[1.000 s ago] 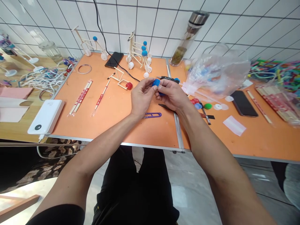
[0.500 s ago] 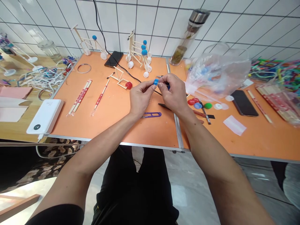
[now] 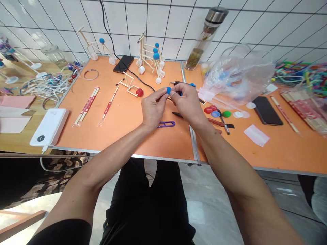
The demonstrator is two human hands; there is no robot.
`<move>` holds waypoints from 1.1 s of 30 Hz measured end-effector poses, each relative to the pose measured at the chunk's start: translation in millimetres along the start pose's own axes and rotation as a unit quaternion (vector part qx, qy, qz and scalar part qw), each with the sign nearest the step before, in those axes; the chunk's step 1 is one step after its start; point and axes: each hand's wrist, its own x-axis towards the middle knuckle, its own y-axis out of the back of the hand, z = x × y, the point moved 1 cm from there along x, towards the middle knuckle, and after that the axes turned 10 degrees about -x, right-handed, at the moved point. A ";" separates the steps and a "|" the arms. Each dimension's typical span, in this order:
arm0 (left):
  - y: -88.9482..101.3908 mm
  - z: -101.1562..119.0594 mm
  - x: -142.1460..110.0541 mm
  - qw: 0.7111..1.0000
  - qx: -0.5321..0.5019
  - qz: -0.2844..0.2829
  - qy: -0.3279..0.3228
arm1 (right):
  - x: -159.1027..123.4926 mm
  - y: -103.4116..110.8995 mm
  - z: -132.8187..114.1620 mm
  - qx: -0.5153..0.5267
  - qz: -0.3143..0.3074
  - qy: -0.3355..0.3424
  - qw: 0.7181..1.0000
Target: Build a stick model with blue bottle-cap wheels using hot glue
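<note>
"Where is the blue cap [image 3: 168, 90] held?"

"Above the worktop [image 3: 122, 137], between the left hand [image 3: 154, 106] and the right hand [image 3: 188, 102]."

"How are the hands set?"

"The left is closed to a pinch, with the cap caught between thumb and finger. The right is half curled, its thumb and fingertips brought up to the cap's other side; whether it is gripped there too cannot be told."

"And around them?"

"The purple snips [image 3: 168, 124] are laid near the left wrist, partly covered by it. A red cap [image 3: 139, 92] is seen on the left, a green cap [image 3: 227, 114] on the right."
</note>
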 end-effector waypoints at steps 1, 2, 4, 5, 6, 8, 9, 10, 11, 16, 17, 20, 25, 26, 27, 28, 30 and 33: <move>-0.4 0.9 0.0 1.000 -0.004 0.005 0.007 | -1.1 -3.2 1.0 -0.047 0.035 0.032 0.998; -0.7 2.0 0.1 1.000 -0.008 0.009 0.017 | -2.3 -6.3 1.7 -0.094 0.068 0.065 0.991; -0.8 3.8 1.0 0.999 -0.018 0.014 0.034 | -3.8 -10.8 2.6 -0.146 0.096 0.110 0.979; -0.7 4.3 1.6 0.999 -0.025 0.014 0.040 | -3.7 -11.6 3.0 -0.149 0.094 0.113 0.978; -0.4 4.3 2.2 0.998 -0.032 0.014 0.044 | -3.1 -11.5 3.5 -0.142 0.088 0.105 0.980; 0.2 3.1 3.5 0.998 -0.047 0.013 0.049 | -1.0 -9.7 4.3 -0.102 0.060 0.064 0.991; 0.5 1.8 4.0 0.997 -0.054 0.014 0.049 | 0.2 -8.7 4.6 -0.077 0.041 0.042 0.995; 0.8 0.3 4.5 0.997 -0.060 0.014 0.051 | 1.1 -8.0 4.6 -0.057 0.028 0.026 0.998; 1.1 -1.2 5.0 0.996 -0.064 0.014 0.053 | 1.6 -7.7 4.2 -0.048 0.025 0.019 0.998; 1.9 -5.3 6.1 0.995 -0.073 0.011 0.062 | 0.7 -8.1 -2.4 -0.087 0.082 0.048 0.992; 2.0 -5.2 6.0 0.996 -0.069 0.010 0.059 | 0.5 -7.6 -3.8 -0.070 0.074 0.040 0.994; 1.8 -4.0 4.6 0.998 -0.045 0.002 0.044 | 1.1 -5.0 -5.8 0.064 0.000 -0.038 0.997; -0.4 -0.9 0.2 0.999 -0.014 0.004 0.039 | 0.3 -5.9 -4.6 0.211 -0.082 -0.136 0.965; -0.9 0.1 -0.5 0.999 -0.008 0.007 0.047 | -0.3 -6.9 -4.4 0.170 -0.057 -0.119 0.977; -1.3 1.3 -1.0 0.998 -0.004 0.011 0.058 | -0.9 -7.9 -4.4 0.111 -0.021 -0.090 0.990; -1.6 2.4 -1.2 0.997 -0.002 0.015 0.070 | -1.5 -9.0 -4.6 0.045 0.018 -0.056 0.997; -1.8 4.2 -1.3 0.996 -0.004 0.018 0.089 | -2.1 -11.2 -4.8 -0.057 0.070 -0.004 0.996; -1.8 5.2 -0.9 0.995 -0.011 0.016 0.097 | -0.3 -12.0 -3.3 -0.028 0.043 -0.025 0.998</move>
